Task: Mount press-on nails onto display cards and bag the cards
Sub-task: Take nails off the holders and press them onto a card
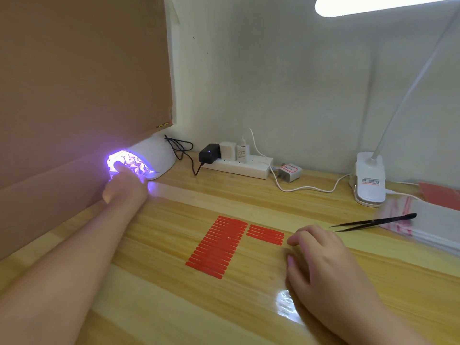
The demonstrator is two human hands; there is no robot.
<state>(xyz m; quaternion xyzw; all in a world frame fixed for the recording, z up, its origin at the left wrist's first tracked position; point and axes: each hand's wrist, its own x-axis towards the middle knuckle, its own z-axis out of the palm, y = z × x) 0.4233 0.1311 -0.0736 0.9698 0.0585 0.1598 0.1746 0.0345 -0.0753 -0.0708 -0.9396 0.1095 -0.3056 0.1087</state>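
While the violet glow burns at the back left, here is how the desk lies.

Left hand: the left hand (124, 188) reaches to the mouth of the UV nail lamp (144, 160), fingers stretched forward and straight; whether they pinch anything inside I cannot tell, the glare swallows the fingertips.

Right hand: the right hand (321, 257) rests on the table, fingers loosely curled and relaxed, holding nothing, just beside the smaller red group.

Red strips: two groups of red adhesive strips (216, 246) lie flat mid-table, a long stack on the left and a short one touching its upper right corner.

Bags: clear bags with red-printed edges (403, 215) sit at the right, near the lamp base.

Tweezers: black tweezers (373, 222) lie with their handle end on the bags, tips pointing left toward the strips.

Obstruction: a big cardboard panel (74, 83) stands along the left, leaning over the nail lamp and hiding its rear.

Back row: power strip (236, 166) with a black adapter (209, 153) and white plugs, a loose white adapter beside it, white cable trailing right.

Desk lamp: white clip base (369, 180) at the right, thin neck rising to a lit head at top.

Surface: glossy wooden table (174, 307) with pale bamboo stripes, catching a bright reflection.

Room: plain white wall behind.
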